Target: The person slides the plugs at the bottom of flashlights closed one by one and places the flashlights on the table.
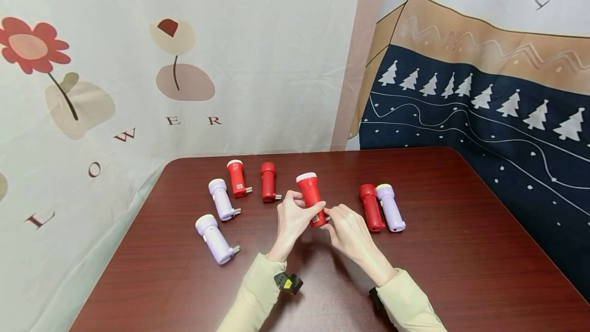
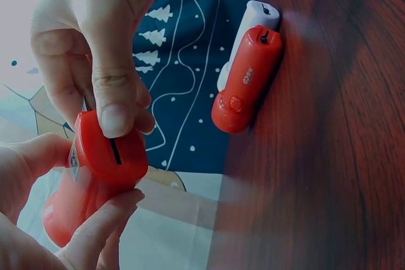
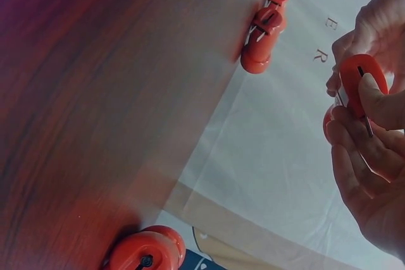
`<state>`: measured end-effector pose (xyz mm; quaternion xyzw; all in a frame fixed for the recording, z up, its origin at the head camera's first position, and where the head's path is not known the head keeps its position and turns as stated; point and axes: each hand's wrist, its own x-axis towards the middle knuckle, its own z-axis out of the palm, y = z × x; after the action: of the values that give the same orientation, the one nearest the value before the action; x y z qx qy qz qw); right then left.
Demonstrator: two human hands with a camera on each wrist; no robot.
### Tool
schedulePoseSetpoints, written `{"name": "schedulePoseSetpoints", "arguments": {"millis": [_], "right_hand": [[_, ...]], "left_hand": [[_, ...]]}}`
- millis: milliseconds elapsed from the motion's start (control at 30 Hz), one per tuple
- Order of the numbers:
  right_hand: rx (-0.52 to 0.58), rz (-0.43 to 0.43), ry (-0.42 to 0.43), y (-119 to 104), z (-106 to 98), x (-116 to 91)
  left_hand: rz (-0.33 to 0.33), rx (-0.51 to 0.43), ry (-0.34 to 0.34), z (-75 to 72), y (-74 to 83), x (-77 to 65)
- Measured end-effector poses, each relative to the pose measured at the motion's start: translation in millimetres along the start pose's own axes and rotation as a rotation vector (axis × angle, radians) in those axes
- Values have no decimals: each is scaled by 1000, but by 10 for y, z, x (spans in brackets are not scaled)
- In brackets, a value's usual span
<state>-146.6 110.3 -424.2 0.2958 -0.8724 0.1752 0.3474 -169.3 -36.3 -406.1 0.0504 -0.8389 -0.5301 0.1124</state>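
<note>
Above the middle of the table, my left hand (image 1: 292, 214) grips a red flashlight (image 1: 308, 186) with a white rim, its lens end pointing up and away. My right hand (image 1: 352, 234) is at the lower end, where thumb and fingers pinch the metal plug prongs (image 3: 367, 128). Seen from the left wrist, the right thumb covers part of the dark slot (image 2: 116, 152) in the flashlight's base. The right fingers reach behind that base, and the left fingers wrap the barrel.
On the left lie two lilac flashlights (image 1: 221, 201), a white-rimmed red flashlight (image 1: 237, 179) and an all-red flashlight (image 1: 268, 182), prongs sticking out. To the right, another red flashlight (image 1: 371, 208) and a lilac flashlight (image 1: 392, 211) lie side by side, no prongs showing. Patterned cloth (image 1: 276, 65) hangs behind.
</note>
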Motion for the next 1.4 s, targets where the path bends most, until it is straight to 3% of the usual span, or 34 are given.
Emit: {"name": "schedulePoseSetpoints", "arguments": {"millis": [1400], "right_hand": [[-28, -24, 32, 4, -6, 4]], "left_hand": [[2, -1, -4, 21, 21, -13]]}}
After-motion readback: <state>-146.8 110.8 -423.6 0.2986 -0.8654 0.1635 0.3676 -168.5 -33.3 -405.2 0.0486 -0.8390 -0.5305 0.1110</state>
